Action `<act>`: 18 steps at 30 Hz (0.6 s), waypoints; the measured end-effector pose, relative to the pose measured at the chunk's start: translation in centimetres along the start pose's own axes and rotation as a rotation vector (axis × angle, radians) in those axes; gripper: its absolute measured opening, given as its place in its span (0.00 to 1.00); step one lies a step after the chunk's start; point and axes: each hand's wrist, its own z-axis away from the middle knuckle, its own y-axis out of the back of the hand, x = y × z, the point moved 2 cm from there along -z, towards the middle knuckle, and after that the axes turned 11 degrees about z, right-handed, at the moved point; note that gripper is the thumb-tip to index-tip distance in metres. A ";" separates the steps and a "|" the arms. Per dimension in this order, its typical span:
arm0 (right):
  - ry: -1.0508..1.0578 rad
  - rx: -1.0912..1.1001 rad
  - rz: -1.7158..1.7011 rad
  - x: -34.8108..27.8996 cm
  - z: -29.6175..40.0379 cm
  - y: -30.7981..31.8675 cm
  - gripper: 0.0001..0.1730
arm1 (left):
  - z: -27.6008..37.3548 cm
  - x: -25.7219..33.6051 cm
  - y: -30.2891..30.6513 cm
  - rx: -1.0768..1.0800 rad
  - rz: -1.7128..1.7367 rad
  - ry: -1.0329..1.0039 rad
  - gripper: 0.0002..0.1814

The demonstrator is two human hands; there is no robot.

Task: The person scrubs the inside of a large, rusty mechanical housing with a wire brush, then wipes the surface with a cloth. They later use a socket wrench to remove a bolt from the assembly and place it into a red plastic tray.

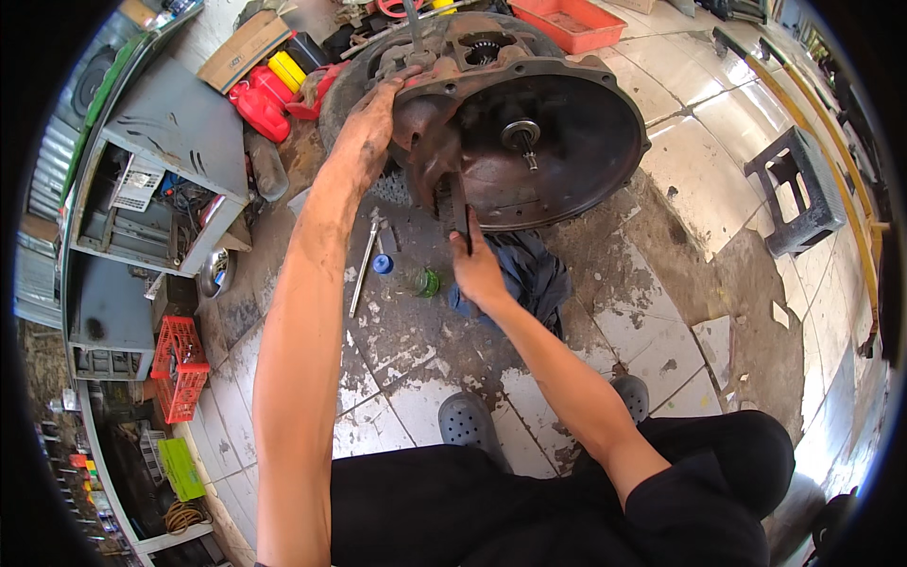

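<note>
A gearbox with a dirty, wide bell housing (574, 191) lies in front of me, its open mouth towards me. A splined input shaft (525, 145) sticks out of its middle. My left hand (375, 127) grips the housing's upper left edge. In my right hand (476, 266) is a dark-backed brush (459, 209), its bristles turned left, at the housing's lower left edge. On the floor below lie a long metal socket handle (363, 266), a blue cap (382, 264) and a clear bottle with a green end (426, 283). A dark blue cloth (531, 273) is crumpled beneath the housing.
A tyre (336, 106) lies under and behind the gearbox. Red jugs (258, 106) and a grey metal cabinet (173, 127) stand on the left, with a red plastic basket (180, 368) lower down. At right is a black plastic stool (804, 191); a red tray (567, 25) lies behind.
</note>
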 end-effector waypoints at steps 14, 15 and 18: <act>-0.056 0.044 -0.016 -0.6 1.6 0.7 0.37 | 0.2 -0.3 0.8 0.014 0.079 0.125 0.24; -0.055 0.042 -0.052 -2.4 2.0 1.6 0.37 | 0.0 -0.1 0.2 0.011 0.125 0.150 0.24; -0.078 0.058 0.062 -0.4 1.8 -0.4 0.35 | -0.9 -0.4 -0.3 -0.051 0.103 0.139 0.24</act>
